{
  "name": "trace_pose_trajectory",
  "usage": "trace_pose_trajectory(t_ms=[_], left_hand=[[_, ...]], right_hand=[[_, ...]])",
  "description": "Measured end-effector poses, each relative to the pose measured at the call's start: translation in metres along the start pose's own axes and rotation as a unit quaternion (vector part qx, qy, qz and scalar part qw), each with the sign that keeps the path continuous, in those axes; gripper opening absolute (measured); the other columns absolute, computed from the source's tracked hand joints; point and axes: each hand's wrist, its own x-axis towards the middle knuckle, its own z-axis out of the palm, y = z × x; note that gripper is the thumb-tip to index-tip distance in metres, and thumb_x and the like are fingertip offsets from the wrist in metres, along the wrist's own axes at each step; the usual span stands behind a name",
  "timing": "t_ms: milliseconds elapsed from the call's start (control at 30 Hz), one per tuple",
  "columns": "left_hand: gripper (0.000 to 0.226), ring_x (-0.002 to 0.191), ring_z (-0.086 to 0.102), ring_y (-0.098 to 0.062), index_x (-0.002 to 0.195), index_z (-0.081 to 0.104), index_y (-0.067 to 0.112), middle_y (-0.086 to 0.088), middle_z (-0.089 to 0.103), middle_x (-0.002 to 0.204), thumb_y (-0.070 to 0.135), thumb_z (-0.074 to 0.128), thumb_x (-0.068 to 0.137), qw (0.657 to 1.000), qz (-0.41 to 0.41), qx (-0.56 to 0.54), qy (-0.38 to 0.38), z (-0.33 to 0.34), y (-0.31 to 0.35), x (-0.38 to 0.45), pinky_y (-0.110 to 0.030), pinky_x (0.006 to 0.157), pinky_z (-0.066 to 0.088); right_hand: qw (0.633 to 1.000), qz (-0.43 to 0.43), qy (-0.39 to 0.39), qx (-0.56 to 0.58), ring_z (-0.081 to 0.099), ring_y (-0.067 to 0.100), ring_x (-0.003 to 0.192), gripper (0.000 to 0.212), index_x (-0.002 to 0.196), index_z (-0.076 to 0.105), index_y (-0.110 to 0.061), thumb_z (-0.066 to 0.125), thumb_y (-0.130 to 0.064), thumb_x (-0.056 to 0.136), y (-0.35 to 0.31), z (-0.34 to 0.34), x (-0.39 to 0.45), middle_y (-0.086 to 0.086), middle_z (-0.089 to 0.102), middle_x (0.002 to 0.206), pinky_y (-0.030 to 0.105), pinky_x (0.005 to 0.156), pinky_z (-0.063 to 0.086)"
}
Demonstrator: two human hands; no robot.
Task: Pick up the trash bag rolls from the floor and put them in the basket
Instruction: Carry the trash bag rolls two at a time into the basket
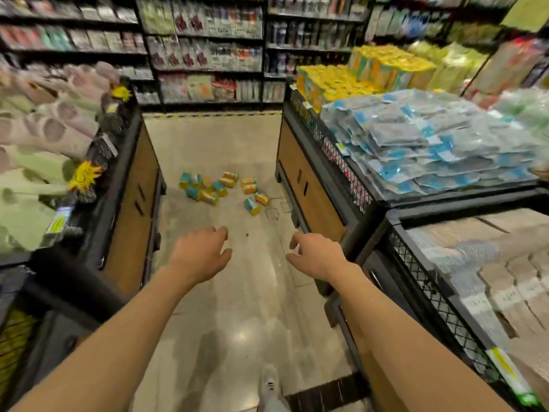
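From my head camera, my left hand [199,253] and right hand [315,254] reach forward with fingers loosely spread, holding nothing, while the trash bag rolls [223,188] lie scattered on the floor [219,144] farther ahead, between the left bin [130,185] of greenish packs and the right bin [341,162] of blue packets

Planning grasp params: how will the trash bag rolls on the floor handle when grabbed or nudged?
The trash bag rolls are short cylinders, most lying on their sides on the glossy floor, so a nudge probably sends them rolling. They look small and likely light. Their wrappers look smooth, possibly slippery. Both the left hand and right hand are empty, well short of them.
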Motion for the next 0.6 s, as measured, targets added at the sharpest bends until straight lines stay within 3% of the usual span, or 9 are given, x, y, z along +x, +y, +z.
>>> trace_pose_trajectory(t_ms=[600], left_hand=[[0.049,0.115,0.062,-0.020,0.135,0.048,0.027,0.003,0.061,0.130,0.053,0.050,0.094,0.993,-0.110,-0.015,-0.046,-0.019,-0.092,0.309,-0.038,0.086,0.055]], right_hand=[[0.998,-0.049,-0.034,-0.034,0.064,0.023,0.109,0.041,0.128,0.057,-0.027,0.052,-0.052,0.095,0.038,-0.099,0.366,0.000,0.066,0.123,0.036,0.084,0.051]])
